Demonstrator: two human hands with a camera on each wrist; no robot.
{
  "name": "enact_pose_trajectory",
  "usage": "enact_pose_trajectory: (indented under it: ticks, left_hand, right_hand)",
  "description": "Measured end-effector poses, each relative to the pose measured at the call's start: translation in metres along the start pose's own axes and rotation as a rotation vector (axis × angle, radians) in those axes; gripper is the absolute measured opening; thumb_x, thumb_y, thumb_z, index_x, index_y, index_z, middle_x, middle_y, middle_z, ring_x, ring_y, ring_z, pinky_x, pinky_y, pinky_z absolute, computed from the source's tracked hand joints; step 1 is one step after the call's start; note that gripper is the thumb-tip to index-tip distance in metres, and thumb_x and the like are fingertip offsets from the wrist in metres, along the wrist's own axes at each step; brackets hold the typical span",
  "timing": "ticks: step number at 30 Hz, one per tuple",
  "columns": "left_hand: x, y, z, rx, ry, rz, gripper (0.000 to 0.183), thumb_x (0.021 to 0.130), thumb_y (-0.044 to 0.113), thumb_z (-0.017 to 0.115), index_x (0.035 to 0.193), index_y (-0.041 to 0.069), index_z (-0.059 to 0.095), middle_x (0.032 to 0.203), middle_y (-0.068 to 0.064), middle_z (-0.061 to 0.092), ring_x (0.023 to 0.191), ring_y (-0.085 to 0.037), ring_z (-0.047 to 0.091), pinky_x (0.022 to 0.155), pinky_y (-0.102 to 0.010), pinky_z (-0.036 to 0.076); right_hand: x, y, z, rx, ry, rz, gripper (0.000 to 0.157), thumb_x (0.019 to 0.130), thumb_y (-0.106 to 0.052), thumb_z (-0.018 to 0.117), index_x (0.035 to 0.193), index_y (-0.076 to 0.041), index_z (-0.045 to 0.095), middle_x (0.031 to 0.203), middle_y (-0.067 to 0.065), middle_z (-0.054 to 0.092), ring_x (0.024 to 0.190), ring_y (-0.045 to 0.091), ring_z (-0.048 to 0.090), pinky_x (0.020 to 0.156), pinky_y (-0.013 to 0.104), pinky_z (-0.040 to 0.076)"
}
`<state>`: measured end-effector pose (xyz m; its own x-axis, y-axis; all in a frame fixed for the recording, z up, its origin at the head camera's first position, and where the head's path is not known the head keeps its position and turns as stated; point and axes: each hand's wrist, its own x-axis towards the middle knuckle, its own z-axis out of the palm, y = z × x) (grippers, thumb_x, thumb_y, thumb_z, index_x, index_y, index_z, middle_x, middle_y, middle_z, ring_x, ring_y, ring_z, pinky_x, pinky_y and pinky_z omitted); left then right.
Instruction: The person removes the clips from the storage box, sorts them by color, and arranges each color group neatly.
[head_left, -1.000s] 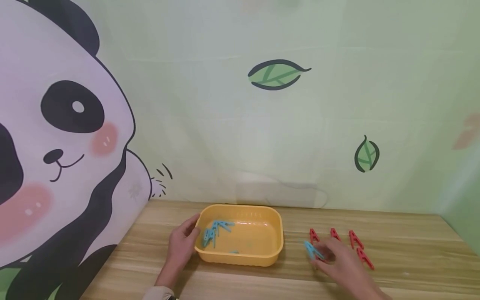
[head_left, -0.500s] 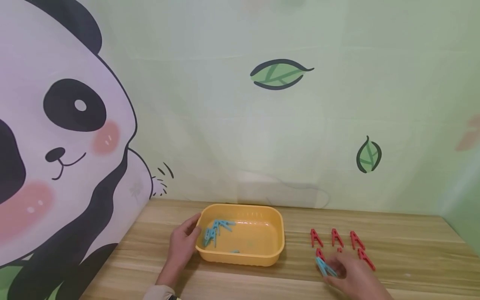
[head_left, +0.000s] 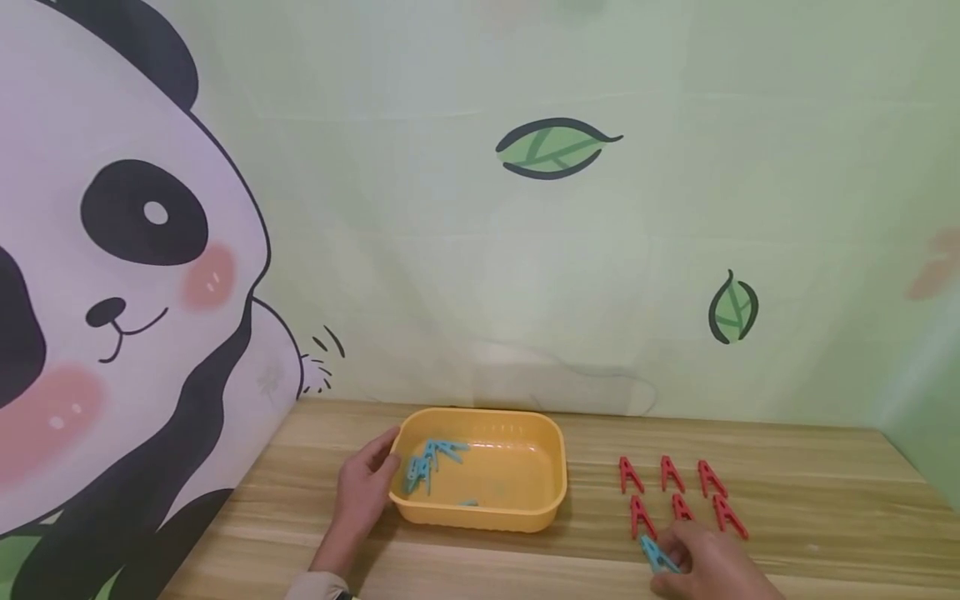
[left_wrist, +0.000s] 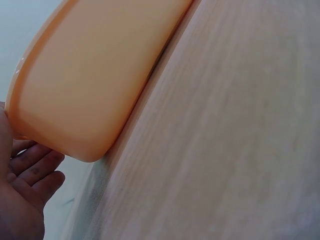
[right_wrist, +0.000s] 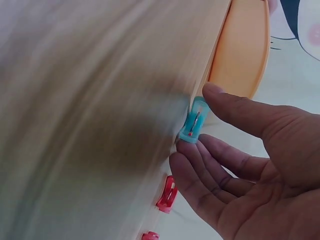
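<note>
Right hand [head_left: 708, 567]: we see a light-blue plastic A-shaped clothespin [head_left: 651, 549] pinched between thumb and fingertips, just on the near side of the near row of red clothespins, closest to its leftmost piece; the right wrist view places the blue piece right by the surface [head_left: 832, 508], though we cannot tell whether they touch. The other fingers of this hand are slightly bent. Left hand [head_left: 363, 490]: at the left end of a yellow plastic rectangular box with rounded corners [head_left: 480, 519], thumb at the rim, fingers loosely bent outside the end wall; whether they pinch the rim we cannot tell. Inside the box we note several more light-blue clothespins [head_left: 431, 452], clustered at the left, plus one partly hidden by the near wall. To the right of the box, on the wood-grain surface, we count six red plastic clothespins [head_left: 667, 462] in two rows of three, the near row's middle one partly covered by the right hand. Behind stands a pale green backdrop [head_left: 420, 250] printed with a panda [head_left: 135, 292] and leaves [head_left: 551, 152].
</note>
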<state>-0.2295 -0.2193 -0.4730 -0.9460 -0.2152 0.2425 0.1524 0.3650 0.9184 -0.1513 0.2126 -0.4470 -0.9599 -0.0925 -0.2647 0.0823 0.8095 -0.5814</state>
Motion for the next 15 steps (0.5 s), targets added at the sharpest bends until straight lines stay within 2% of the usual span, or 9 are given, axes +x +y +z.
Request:
enact_pose_trajectory:
  ticks: [15]
  left_hand:
    - [0.0008,0.0002,0.0007,0.003,-0.008,-0.022,0.042,0.104,0.003,0.059,0.145,-0.003,0.061,0.145,-0.020,0.063,0.135,-0.036,0.059,0.113,-0.048,0.047]
  right_hand:
    - [0.0027,-0.0014,0.0059,-0.016,0.009,-0.001,0.037,0.083,-0.027,0.092,0.102,-0.006,0.069,0.082,0.000,0.058,0.076,0.017,0.054,0.067,0.032,0.048]
